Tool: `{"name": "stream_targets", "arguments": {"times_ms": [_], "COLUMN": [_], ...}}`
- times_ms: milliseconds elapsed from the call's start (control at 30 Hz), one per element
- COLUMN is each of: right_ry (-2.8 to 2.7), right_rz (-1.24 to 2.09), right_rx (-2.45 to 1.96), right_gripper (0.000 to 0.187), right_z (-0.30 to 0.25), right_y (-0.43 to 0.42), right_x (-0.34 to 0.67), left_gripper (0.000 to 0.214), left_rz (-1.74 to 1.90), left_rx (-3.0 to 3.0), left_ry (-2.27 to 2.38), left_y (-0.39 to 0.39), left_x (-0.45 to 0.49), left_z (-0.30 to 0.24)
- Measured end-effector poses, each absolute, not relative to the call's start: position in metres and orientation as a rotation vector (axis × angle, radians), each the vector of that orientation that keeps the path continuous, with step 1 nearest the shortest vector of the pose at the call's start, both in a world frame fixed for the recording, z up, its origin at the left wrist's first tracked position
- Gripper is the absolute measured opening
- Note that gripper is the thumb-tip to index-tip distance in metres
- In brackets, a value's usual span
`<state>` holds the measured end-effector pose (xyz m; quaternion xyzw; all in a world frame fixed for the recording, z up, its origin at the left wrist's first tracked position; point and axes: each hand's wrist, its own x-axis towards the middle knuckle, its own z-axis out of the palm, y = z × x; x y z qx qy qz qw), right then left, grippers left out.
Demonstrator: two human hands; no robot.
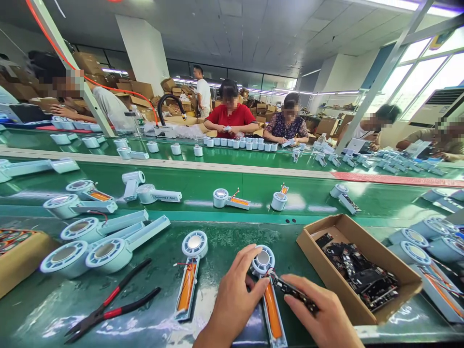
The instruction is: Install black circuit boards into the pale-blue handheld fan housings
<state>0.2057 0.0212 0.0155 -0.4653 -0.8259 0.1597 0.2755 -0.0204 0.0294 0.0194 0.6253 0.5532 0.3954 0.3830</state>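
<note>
A light blue handheld fan (pixel 263 259) lies in front of me with its handle open, showing an orange battery (pixel 272 311) inside. My left hand (pixel 235 295) is closed around the left side of this fan, fingers at the round head and thumb near the thin wires at the neck. Between the thumb and fingers of my right hand (pixel 322 309) is a narrow black circuit board (pixel 295 292), its far end close to those wires. Whether a wire touches the board cannot be made out. Just left lies another open fan (pixel 195 245) with an orange battery.
A cardboard box (pixel 362 311) of black circuit boards stands at right. Red-and-black pliers (pixel 108 309) and several fans (pixel 108 253) lie at left. Beyond runs a green conveyor belt (pixel 195 186) carrying fan parts. Several co-workers sit across it.
</note>
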Motion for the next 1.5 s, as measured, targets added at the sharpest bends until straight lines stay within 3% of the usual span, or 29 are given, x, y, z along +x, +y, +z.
{"name": "stream_targets", "arguments": {"times_ms": [200,333,533,767,1000,1067,1133,1200,1267,1500], "right_ry": [-2.616,-2.658,-2.526,-2.42,-2.503,-2.679,-2.891,-3.004,-3.007,-2.417], "right_rz": [-0.457,-0.62,-0.224,0.04,0.637,0.562,0.273,-0.033,-0.085,0.905], "right_rx": [-1.051,-1.061,-0.991,-1.069,-1.447,-1.445,-1.372,-1.258,-1.182,-1.375], "right_gripper": [0.033,0.032,0.037,0.033,0.008,0.019,0.027,0.024,0.016,0.022], "right_z": [0.033,0.045,0.053,0.024,0.067,0.076,0.078,0.079,0.082,0.07], "right_y": [0.027,0.023,0.029,0.022,0.037,0.043,0.047,0.048,0.047,0.036], "right_x": [0.196,0.185,0.185,0.201,0.183,0.181,0.181,0.179,0.177,0.178], "left_gripper": [0.05,0.05,0.051,0.052,0.05,0.05,0.05,0.049,0.047,0.049], "left_rz": [1.049,1.044,1.074,1.06,1.044,1.025,1.02,1.044,1.08,1.09], "left_rx": [1.632,1.614,1.616,1.527,1.519,1.519,1.52,1.519,1.516,1.46], "left_ry": [1.395,1.43,1.39,1.451,1.366,1.366,1.358,1.345,1.325,1.341], "left_y": [0.032,0.032,0.03,0.027,0.029,0.03,0.032,0.033,0.033,0.03], "left_x": [-0.017,-0.015,-0.017,-0.015,-0.022,-0.023,-0.022,-0.021,-0.021,-0.022], "left_z": [0.018,0.018,0.014,0.016,0.014,0.012,0.011,0.01,0.01,0.014]}}
